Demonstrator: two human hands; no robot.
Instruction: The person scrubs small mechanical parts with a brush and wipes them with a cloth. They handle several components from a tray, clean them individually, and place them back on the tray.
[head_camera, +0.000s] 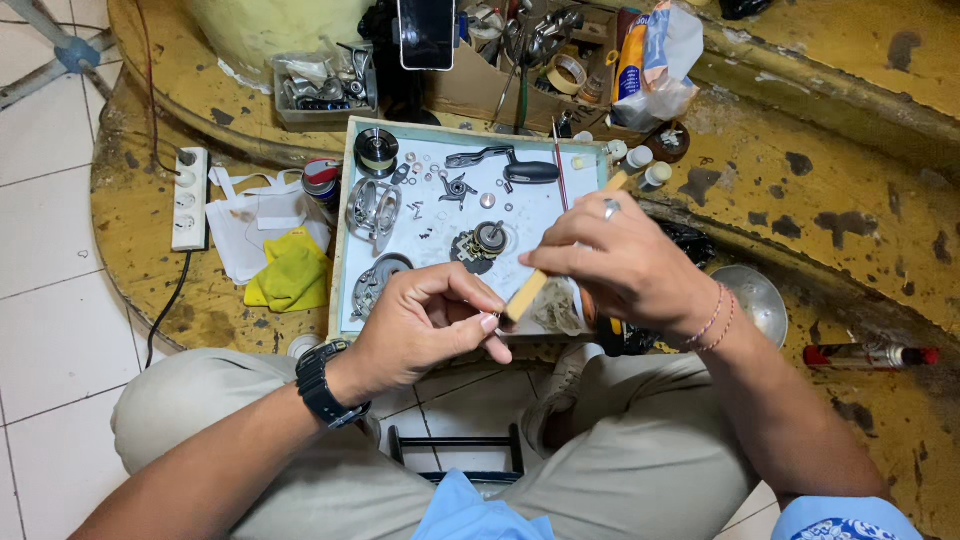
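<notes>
flat wooden stick (527, 291) pinched by right hand (625, 265) fingers, left hand (425, 325) fingers nipping a tiny unclear part

A small repair workshop, set up at floor level. A white work tray (560, 215) holds dismantled fishing-reel parts (478, 243); at twelve o'clock a cardboard box (480, 90) bristles with tools, at eleven a tub of metal spares (325, 88). The paint-chipped yellow desk (820, 190) and a power strip (188, 198) at nine o'clock sit over white floor tiles (50, 250).

Right hand (610, 265) grips a wooden stick (545, 270) — left hand (425, 325) pinches a tiny part at its tip, above the parts tray (345, 230).
</notes>
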